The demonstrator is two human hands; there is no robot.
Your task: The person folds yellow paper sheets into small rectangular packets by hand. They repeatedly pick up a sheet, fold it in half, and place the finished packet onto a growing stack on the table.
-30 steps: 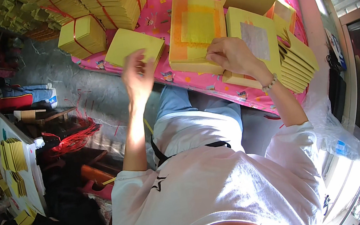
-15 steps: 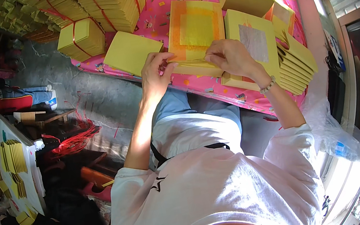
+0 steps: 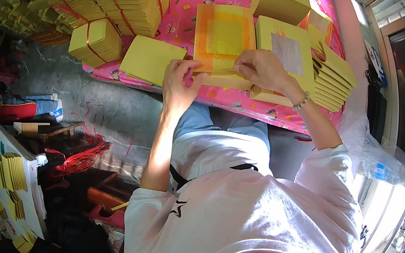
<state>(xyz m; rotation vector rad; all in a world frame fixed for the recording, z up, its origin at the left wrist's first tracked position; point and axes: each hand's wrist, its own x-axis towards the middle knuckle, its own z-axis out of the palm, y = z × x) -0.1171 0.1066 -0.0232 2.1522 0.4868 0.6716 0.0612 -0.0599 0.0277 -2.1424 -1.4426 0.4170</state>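
On a pink patterned cloth lies a stack of yellow paper sheets (image 3: 197,25), its top sheet bearing an orange border round a yellow rectangle (image 3: 224,37). My left hand (image 3: 182,84) is at the stack's near left corner, with curled fingers on the paper and the thumb against its edge. At the near right corner, my right hand (image 3: 262,67) pinches the edge of the top sheet, its fingertips partly hidden. A plain yellow stack (image 3: 152,58) lies left of my left hand. Beside my right hand sits a yellow stack with a silver-grey rectangle (image 3: 288,53) on top.
Tall yellow paper bundles tied with red strips (image 3: 124,11) stand at the back left. Another yellow block (image 3: 275,1) and fanned yellow packets (image 3: 332,86) are on the right. A white side table (image 3: 18,162) with yellow packets stands far left, near another person's legs (image 3: 40,102).
The view has shifted slightly. Both hands stay at the stack's near edge, with the right fingers drawn a little closer together at its right corner.
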